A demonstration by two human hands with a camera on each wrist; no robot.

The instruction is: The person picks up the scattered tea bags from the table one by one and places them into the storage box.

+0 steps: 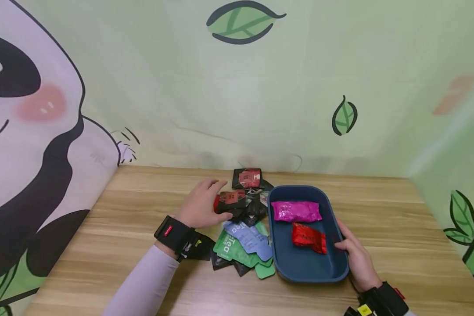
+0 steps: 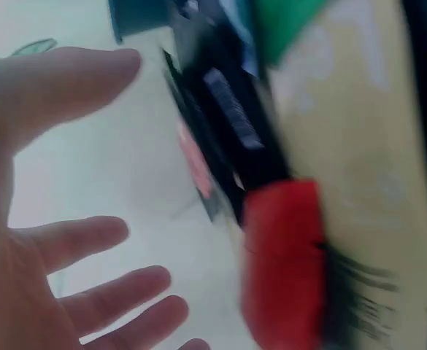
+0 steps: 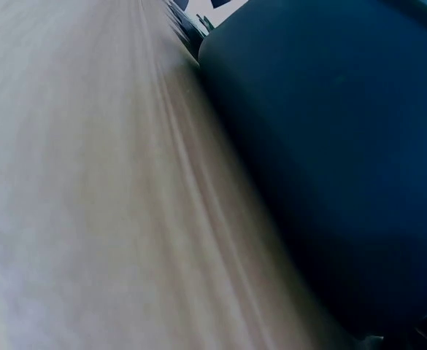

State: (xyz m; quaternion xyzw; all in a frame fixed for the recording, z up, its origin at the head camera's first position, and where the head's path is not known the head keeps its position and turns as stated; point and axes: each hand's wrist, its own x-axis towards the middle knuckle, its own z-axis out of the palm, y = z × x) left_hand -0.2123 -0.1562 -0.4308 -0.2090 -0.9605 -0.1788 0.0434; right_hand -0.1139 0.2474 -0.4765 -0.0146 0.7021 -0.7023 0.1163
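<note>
Your left hand (image 1: pixel 205 206) is spread wide with nothing in its fingers, near the centre of the frame, just beside a flat black-and-red glossy packet (image 1: pixel 233 198); contact is impossible to tell. Your right hand (image 1: pixel 357 259), lower right, grips the right wall of a dark blue rounded rectangular bin (image 1: pixel 300 265) on the wood-grain desk (image 1: pixel 403 228). Inside it, a shiny magenta packet (image 1: pixel 296 211) lies above a crinkled red foil packet (image 1: pixel 309 238). Left of the bin, a periwinkle-blue printed sachet (image 1: pixel 250 237) overlaps green ones (image 1: pixel 231 249).
</note>
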